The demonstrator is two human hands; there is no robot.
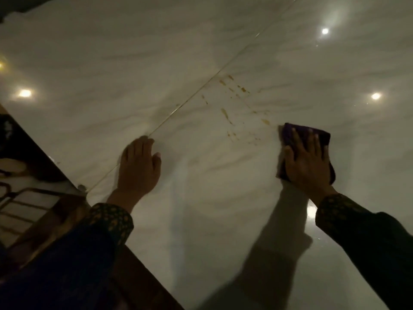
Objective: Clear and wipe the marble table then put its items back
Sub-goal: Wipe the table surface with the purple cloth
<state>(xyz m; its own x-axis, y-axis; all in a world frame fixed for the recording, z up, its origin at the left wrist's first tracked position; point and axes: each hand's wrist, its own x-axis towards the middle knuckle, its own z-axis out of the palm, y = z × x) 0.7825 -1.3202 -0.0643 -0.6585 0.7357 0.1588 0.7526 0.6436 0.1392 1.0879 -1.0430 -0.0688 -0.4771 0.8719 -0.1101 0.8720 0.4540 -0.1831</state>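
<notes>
The white marble table [156, 63] fills most of the view, with a thin seam running diagonally across it. Brownish-yellow stains [232, 101] are spattered just right of the seam near the middle. My right hand [306, 162] lies flat with straight fingers on a folded dark purple cloth [290, 133], pressing it to the marble right of the stains. My left hand [139, 166] rests on the tabletop beside the seam, its fingers bent slightly downward, holding nothing.
The table's dark edge [55, 166] runs diagonally at the left. Beyond it lies a patterned floor or rug [20, 198]. Ceiling lights reflect as bright spots [325, 31] on the glossy marble.
</notes>
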